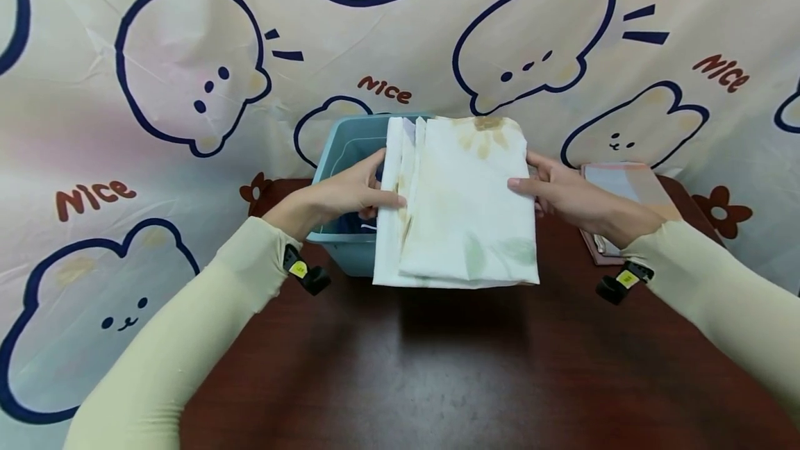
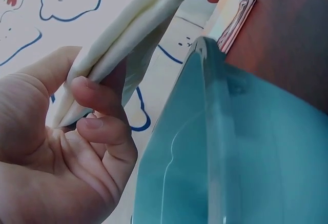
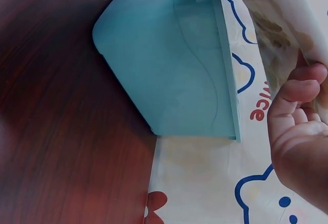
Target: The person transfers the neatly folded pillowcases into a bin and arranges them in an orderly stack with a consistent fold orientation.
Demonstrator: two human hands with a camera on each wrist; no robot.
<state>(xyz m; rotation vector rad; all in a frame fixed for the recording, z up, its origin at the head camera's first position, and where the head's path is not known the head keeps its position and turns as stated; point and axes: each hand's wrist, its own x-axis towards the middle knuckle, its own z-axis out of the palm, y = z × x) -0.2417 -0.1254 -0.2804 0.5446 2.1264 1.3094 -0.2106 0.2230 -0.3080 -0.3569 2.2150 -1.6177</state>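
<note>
A folded white cloth with faint yellow and green prints is held up above the table, its right part in front of the backdrop. The left hand pinches its left edge, thumb on the front; in the left wrist view that hand has its fingers curled at the cloth's folded layers. On the opposite edge, the right hand grips with thumb in front and fingers behind. The right wrist view shows the right hand curled round the cloth.
Behind the cloth at left stands a blue-green bin with dark items partly visible inside. A stack of folded fabric lies at the table's back right. The dark red-brown table meets a printed backdrop.
</note>
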